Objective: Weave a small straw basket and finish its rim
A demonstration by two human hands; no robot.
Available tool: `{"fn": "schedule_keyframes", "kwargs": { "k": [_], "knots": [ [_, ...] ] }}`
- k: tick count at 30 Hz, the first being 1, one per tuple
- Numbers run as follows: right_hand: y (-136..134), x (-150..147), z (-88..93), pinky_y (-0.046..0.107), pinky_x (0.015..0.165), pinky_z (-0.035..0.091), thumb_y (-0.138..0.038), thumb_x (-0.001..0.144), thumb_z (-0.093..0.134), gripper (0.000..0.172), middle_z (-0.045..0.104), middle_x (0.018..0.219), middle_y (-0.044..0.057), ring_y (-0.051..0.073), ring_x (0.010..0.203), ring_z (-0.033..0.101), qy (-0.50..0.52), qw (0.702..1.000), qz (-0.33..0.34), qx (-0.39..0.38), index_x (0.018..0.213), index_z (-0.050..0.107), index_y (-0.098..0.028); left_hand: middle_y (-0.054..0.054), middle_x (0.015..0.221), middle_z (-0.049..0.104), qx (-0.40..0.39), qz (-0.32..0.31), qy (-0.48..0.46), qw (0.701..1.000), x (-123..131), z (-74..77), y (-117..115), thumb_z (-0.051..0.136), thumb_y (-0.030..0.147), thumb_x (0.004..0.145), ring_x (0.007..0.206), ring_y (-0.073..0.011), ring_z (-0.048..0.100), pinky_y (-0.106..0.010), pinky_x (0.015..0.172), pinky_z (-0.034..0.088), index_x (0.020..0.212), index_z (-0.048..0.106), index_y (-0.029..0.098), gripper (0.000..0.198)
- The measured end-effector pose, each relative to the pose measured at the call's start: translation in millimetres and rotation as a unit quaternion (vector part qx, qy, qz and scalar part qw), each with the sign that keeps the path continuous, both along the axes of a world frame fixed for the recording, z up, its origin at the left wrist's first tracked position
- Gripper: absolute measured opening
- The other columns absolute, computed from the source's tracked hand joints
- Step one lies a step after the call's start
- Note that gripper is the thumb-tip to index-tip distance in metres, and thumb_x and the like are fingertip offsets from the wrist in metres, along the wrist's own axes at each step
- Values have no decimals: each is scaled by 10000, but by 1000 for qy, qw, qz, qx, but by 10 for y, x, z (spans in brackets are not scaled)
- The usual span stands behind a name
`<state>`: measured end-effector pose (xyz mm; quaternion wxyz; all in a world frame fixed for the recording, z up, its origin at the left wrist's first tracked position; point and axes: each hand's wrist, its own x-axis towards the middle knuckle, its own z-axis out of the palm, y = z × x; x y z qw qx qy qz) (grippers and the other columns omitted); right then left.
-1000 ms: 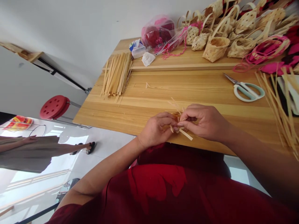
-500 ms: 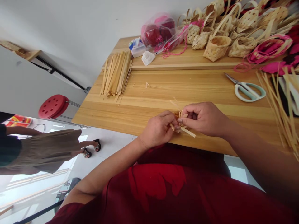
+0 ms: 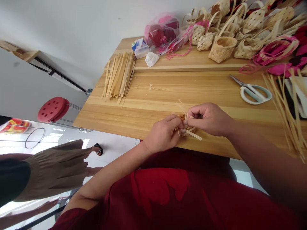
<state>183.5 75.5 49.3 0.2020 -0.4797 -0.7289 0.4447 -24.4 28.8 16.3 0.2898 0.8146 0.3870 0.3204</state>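
Close to the table's near edge, a small piece of bamboo-strip weaving (image 3: 192, 130) sits between my hands, mostly hidden by the fingers. My left hand (image 3: 165, 131) is closed around its left side, with strip ends poking out past the thumb. From the right, my right hand (image 3: 206, 118) pinches a strip at the weaving's upper side, fingertips almost touching those of the left. One flat, pale strip end (image 3: 196, 136) sticks out toward the lower right. Thin strip ends also rise above the hands.
A bundle of flat strips (image 3: 120, 75) lies left on the wooden table (image 3: 153, 105). Scissors (image 3: 256, 93) and loose strips (image 3: 291, 111) are on the right. Finished small baskets (image 3: 223, 49) crowd the back beside a plastic bag (image 3: 163, 32). A red stool (image 3: 52, 109) and another person (image 3: 57, 169) are left.
My right hand has shifted very slightly upward at the weaving, while my left keeps its hold. The other person at left has stepped closer to the table side.
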Motion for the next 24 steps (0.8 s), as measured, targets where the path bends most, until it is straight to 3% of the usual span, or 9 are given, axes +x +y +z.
{"fn": "schedule_keyframes", "kwargs": {
  "k": [4,8,12,24],
  "knots": [
    [50,0,-13,291,513,291,-298,683,653,175,482,530,-31,117,540,403,19,999,-16,-29,527,613,-230,-49,918,691,-10,-3,-13,1000,13,42,46,591,144,928,834,-175,643,-294,764,514,848,588,197,96],
    [66,-11,-34,290,527,311,-342,680,691,218,518,540,-19,122,556,428,51,997,-24,-59,513,612,-226,-51,929,701,5,13,-53,998,8,-53,47,594,152,943,896,-188,664,-318,827,520,865,584,198,91],
    [30,-58,-40,286,518,315,-330,696,694,217,539,540,-21,118,549,431,49,997,-24,-56,527,612,-220,-44,936,699,9,21,-72,997,-25,-107,10,578,134,953,895,-178,656,-312,830,516,883,579,201,97],
    [40,-86,-37,303,551,351,-352,674,717,205,590,565,-5,136,580,479,49,997,-37,-55,543,643,-213,-34,873,709,10,34,-91,995,-14,-55,35,618,142,905,835,-155,664,-286,785,521,820,597,194,101]
  ]
}}
